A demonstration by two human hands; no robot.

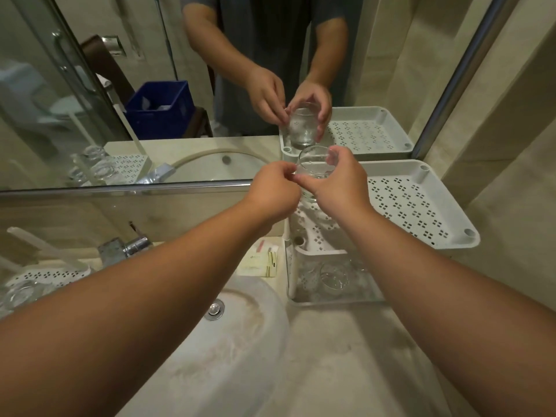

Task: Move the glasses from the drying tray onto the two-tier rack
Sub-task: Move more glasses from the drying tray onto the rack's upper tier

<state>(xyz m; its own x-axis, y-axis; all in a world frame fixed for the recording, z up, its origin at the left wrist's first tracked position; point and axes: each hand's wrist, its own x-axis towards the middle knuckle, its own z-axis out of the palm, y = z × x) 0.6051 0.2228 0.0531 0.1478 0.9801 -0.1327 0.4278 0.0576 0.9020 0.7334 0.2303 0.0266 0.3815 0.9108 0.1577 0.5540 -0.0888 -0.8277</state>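
A: Nearest the lens, both forearms run up from the bottom edge over the sink (240, 341). What's in hand?

B: One glass (313, 170), held over the back-left corner of the rack's top tier (421, 206). Right hand (340, 188) wrapped round its far side, thumb and fingers curled shut on the wall. Left hand (276, 191) pinched in at the near-left side of the glass, fingertips closed and touching it, steadying more than carrying.

A: Set down yet?

B: Can't tell for certain. The hands hide its base; it looks just above the perforated floor or barely touching. The mirror copy shows the same grip, no more.

A: How to finish it well?

B: My read: lower it straight, keep it level, and let the base seat flat on the holes before either hand lets go. Tuck it near the back-left corner post, but not hard against the rim, so the rest of that tier, bare in this view, stays free for later glasses. Release the left pinch first, then open the right hand outward, not upward, so wet fingers don't lift it.

A: Other stock?

B: Another glass (332, 276) sits on the lower tier (301, 296), toward its front edge. More glasses (21, 293) wait on the drying tray (54, 273) at the bench's far left edge, beyond the tap (126, 246). So the job is part done.

A: Risk?

B: Wet glass on plastic may slide; easy does it.
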